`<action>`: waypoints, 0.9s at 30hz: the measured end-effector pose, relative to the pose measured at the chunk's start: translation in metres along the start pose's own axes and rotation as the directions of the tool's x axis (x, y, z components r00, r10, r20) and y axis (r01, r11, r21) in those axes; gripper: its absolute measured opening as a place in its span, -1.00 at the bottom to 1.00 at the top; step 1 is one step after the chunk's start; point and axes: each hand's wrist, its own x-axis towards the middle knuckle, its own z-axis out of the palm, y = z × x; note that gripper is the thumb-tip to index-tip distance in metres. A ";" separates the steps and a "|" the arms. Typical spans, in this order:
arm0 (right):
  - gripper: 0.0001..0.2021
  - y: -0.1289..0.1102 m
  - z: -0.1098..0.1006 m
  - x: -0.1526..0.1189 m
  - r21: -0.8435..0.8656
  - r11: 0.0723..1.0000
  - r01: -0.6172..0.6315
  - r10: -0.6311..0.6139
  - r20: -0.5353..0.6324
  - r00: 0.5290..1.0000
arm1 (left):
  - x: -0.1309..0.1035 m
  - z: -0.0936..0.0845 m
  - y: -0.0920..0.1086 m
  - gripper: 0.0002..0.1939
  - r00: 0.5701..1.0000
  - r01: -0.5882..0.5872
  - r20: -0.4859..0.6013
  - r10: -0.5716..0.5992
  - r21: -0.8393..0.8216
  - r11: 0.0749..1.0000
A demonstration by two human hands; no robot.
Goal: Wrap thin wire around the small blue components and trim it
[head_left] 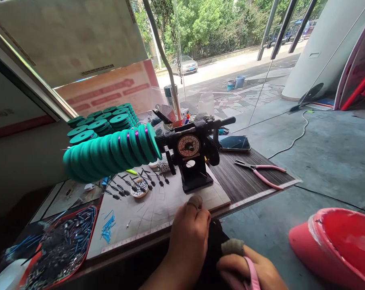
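My left hand is at the table's front edge, just below the black winding machine. Its fingers are closed in a pinch, with a cloth-like cover on one fingertip; whatever lies between them is too small to make out. Lower right, my right hand is wrapped round a tool with a pink handle, whose working end is hidden. A thumb or finger there also wears a cover. Several teal foam spools sit in a row on the machine's shaft, above a pale board.
On the board are a round dish of small beads, dark rigs and blue tubes. A red tray of sinkers stands left. Pink-handled pliers and a phone lie right. A pink bucket stands lower right.
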 end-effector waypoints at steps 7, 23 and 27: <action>-0.85 0.016 0.018 -0.013 -0.164 0.983 0.080 -0.114 -0.208 0.971 | -0.008 -0.006 -0.004 -0.78 1.000 -0.010 -0.028 0.011 0.038 0.999; -0.58 0.007 0.027 -0.001 -0.508 0.852 0.129 -0.196 -0.081 0.977 | -0.004 -0.004 -0.001 -0.81 0.997 0.006 -0.077 -0.003 0.044 0.999; -0.54 0.010 0.027 -0.002 -0.522 0.843 0.130 -0.198 -0.077 0.977 | -0.003 -0.003 -0.001 -0.81 0.997 0.011 -0.077 -0.008 0.047 0.999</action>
